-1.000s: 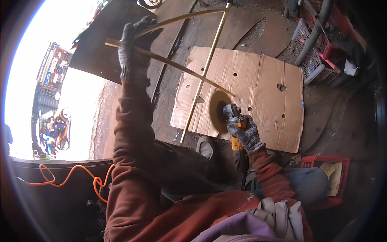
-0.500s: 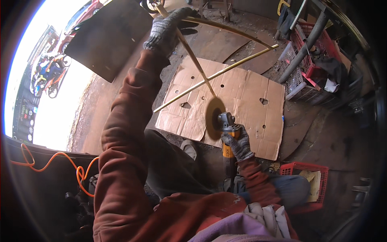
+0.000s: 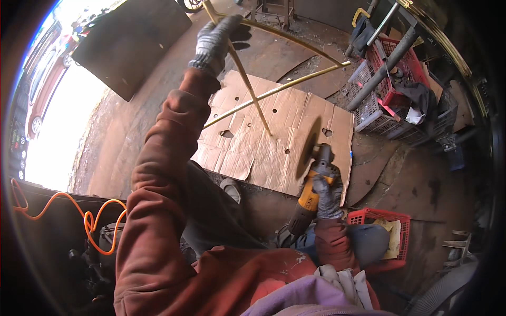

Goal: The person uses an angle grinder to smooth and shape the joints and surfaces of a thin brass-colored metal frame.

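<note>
Beneath everything, brown floor (image 3: 416, 179), with a cardboard sheet (image 3: 289, 138) flat on it. Above the cardboard sheet and reaching past its far edge, a brass-coloured metal frame (image 3: 254, 99), slanted, seemingly joined already at its meeting points. Just off the cardboard sheet's near right corner, a red crate (image 3: 406, 239). Over the cardboard sheet's near right part, an angle grinder (image 3: 308, 197), its large disc (image 3: 308, 147) clear of the frame: perhaps between passes, perhaps finished; cannot tell the amount left. Hands well apart: left hand (image 3: 215, 42) clamped on the frame beyond the cardboard sheet's far left corner, right hand (image 3: 329, 195) wrapped around the grinder's yellow body. Smallest, a free rod end (image 3: 270, 134) over the cardboard sheet's middle, finish indistinct.
</note>
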`<state>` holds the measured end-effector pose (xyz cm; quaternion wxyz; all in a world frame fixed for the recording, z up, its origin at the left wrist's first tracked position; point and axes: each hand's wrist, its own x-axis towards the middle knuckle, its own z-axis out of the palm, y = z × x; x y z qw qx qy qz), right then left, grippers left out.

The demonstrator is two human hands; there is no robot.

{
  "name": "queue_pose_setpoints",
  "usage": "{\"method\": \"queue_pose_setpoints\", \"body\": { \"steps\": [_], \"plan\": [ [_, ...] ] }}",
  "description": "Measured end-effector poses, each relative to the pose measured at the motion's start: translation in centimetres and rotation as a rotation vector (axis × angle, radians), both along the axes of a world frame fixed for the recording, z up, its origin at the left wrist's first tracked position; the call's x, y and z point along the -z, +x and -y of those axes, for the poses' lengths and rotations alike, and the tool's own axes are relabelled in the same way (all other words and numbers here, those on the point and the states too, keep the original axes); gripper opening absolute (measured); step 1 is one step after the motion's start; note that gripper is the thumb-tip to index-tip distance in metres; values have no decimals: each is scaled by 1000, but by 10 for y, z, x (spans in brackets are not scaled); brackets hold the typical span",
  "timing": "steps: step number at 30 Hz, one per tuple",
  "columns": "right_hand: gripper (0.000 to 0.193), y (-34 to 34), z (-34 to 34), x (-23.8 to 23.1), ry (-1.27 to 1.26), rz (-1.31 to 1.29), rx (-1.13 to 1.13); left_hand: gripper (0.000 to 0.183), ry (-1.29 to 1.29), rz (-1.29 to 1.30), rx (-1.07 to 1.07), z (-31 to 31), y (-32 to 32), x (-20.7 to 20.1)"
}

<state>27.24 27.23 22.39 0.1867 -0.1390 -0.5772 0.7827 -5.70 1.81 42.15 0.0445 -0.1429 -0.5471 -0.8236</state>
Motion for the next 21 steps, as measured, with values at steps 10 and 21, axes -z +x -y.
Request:
{"method": "queue_pose_setpoints", "body": {
  "steps": [10,21],
  "plan": [
    [22,29,-71,23,-457,28,-70,60,-1619,200,-110,35,11,228],
    [26,36,-51,48,-317,-59,-31,42,-2175,-543,-41,1,18,-58]
  ]
}}
